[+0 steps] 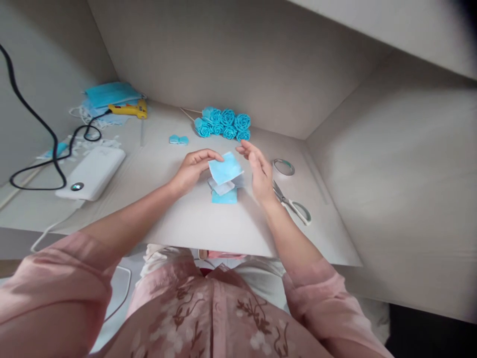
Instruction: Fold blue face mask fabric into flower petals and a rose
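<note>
Pale-walled nook (238, 64), white table (179, 221). Pinched in the left hand (192, 170): a blue mask-fabric square (225, 170), above loose cut pieces (224, 198). Close beside, the loosely spread right hand (260, 171), without visible grip. Best to pinch lightly at the edge, leaving it uncreased. Behind, blue roses (227, 132), in no visible container.

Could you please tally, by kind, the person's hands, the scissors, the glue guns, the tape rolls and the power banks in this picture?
Hands: 2 (left hand, right hand)
Scissors: 1
Glue gun: 1
Tape roll: 1
Power bank: 1
Total: 6
</note>
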Demonstrator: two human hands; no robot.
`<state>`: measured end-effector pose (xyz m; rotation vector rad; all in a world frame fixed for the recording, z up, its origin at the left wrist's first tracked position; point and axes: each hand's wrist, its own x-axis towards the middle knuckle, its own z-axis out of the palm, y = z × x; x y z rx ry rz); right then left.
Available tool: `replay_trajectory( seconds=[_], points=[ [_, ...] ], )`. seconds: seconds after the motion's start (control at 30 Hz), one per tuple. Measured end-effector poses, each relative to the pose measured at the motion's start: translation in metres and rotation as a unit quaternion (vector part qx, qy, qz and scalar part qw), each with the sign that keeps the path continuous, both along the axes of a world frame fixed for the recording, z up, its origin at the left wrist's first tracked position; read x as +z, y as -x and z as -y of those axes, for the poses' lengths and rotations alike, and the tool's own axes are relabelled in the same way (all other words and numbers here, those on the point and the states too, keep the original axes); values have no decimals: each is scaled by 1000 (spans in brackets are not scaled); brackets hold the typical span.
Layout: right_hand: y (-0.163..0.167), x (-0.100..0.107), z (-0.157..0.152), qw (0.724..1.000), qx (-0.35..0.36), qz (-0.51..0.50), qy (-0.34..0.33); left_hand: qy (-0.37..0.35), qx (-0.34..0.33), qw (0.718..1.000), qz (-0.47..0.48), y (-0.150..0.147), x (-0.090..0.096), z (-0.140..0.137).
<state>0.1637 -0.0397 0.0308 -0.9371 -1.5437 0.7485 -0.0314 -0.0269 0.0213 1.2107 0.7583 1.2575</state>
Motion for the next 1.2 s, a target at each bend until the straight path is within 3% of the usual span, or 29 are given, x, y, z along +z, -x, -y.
replay_trajectory(
  seconds=[0.13, 0.23, 0.5, 0.67, 0.8, 1.0, 1.2],
  points=[
    [-2, -6, -7, 991, 53, -32, 117, 14, -18, 1000, 0, 0, -1, 3],
    [0, -9, -7, 984, 76, -39, 155, -4, -24, 999, -25, -1, -3, 3],
    [4, -12, -5, 992, 14, -62, 108, 78, -51, 994, 65, -7, -2, 3],
    [6, -11, -3, 990, 12, -83, 116, 45, -69, 996, -32, -9, -6, 3],
    [6, -13, -5, 990, -18, -76, 114, 46, -30, 996, -70, -7, -5, 3],
    [4, -15, -9, 990, -28, -80, 113, 39, 1, 998, -54, -5, -5, 1],
    [6, -8, -2, 993, -29, -58, 96, 54, -29, 998, 29, -3, -4, -3]
  ],
)
